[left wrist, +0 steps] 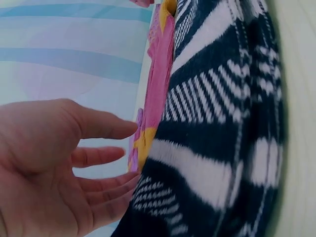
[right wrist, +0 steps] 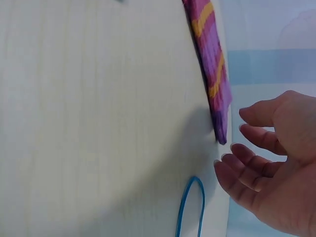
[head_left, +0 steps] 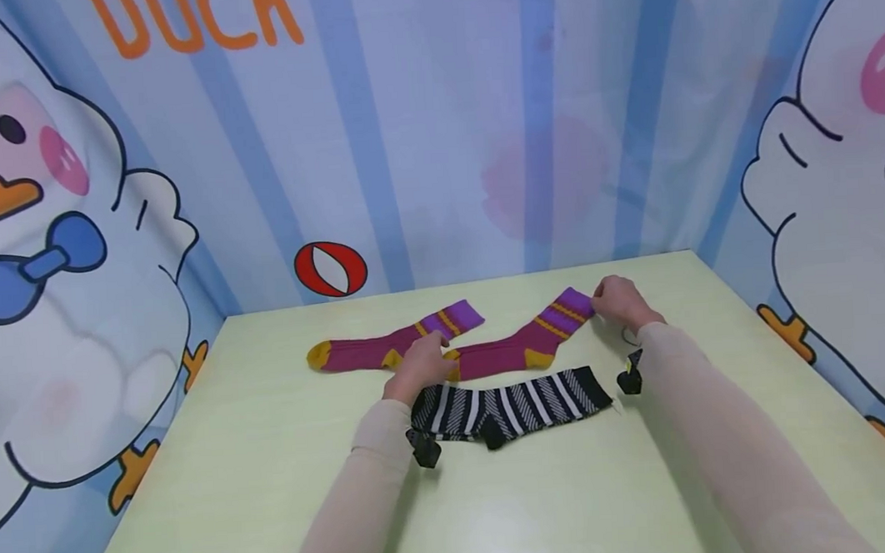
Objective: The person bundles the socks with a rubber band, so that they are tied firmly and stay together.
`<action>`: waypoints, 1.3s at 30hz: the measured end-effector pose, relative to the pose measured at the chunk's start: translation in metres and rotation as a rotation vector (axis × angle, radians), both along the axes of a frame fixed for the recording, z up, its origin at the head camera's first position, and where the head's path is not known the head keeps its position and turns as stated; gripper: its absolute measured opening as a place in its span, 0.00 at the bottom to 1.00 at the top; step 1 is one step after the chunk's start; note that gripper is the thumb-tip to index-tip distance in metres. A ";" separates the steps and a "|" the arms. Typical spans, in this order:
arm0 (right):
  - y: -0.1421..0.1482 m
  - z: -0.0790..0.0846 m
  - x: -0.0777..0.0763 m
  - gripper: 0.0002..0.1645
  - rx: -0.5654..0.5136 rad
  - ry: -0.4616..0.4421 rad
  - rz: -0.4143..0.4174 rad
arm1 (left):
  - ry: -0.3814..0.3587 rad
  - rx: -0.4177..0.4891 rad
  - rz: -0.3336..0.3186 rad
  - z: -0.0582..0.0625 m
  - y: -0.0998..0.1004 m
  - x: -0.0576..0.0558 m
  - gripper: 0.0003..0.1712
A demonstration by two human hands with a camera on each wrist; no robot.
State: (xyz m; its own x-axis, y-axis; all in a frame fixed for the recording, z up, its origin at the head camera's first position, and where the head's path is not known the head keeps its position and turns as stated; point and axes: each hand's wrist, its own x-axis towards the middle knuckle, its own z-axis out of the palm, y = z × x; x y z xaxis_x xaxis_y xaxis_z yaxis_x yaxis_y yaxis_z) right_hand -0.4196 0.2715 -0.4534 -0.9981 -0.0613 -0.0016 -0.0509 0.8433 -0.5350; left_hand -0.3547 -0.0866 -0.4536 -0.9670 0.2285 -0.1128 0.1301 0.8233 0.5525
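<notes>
Two maroon socks with purple, yellow-striped cuffs lie on the table. My left hand [head_left: 420, 365] is over the toe of the right maroon sock [head_left: 495, 357], between it and the left maroon sock [head_left: 356, 354]. In the left wrist view its fingers [left wrist: 101, 157] are spread apart and hold nothing. Beside the purple cuff [right wrist: 217, 74] of the right sock is my right hand [head_left: 624, 300], loosely bent, with a small gap to the cuff in the right wrist view. Closer to me lies a black-and-white striped sock [head_left: 524, 406], one end partly behind the left hand.
The socks lie on a pale yellow-green table [head_left: 530, 506]. Behind it hangs a blue striped backdrop [head_left: 443, 143], with duck prints on both sides. A thin blue cord loop [right wrist: 190, 202] shows below the right hand. Small black devices [head_left: 424, 449] sit at both wrists.
</notes>
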 end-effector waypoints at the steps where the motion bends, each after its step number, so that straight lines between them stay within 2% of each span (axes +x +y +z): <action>1: 0.000 -0.001 -0.001 0.20 0.001 0.001 0.004 | -0.002 0.002 0.017 -0.001 0.002 0.000 0.26; 7: -0.001 -0.004 -0.013 0.21 0.053 0.017 0.008 | -0.022 0.006 0.096 -0.004 0.009 -0.004 0.29; 12: -0.003 -0.004 -0.020 0.29 0.078 -0.041 0.025 | -0.040 -0.014 0.124 -0.005 0.013 -0.006 0.28; 16: -0.002 -0.003 -0.022 0.27 0.080 -0.051 0.029 | -0.042 -0.031 0.124 -0.005 0.015 -0.008 0.27; 21: -0.002 -0.006 -0.022 0.18 0.082 -0.050 0.035 | -0.042 -0.042 0.131 -0.006 0.015 -0.008 0.27; 23: -0.004 -0.007 -0.021 0.20 0.071 -0.065 0.031 | -0.035 -0.051 0.128 -0.007 0.015 -0.008 0.26; 27: -0.006 -0.008 -0.017 0.30 0.024 -0.097 0.001 | -0.012 -0.079 0.112 -0.007 0.016 -0.005 0.25; 30: -0.006 -0.010 -0.015 0.33 -0.009 -0.108 -0.014 | 0.000 -0.097 0.104 -0.006 0.018 -0.003 0.25; 39: -0.007 -0.009 -0.017 0.28 -0.138 -0.065 -0.023 | 0.030 -0.058 0.063 -0.004 0.016 -0.002 0.25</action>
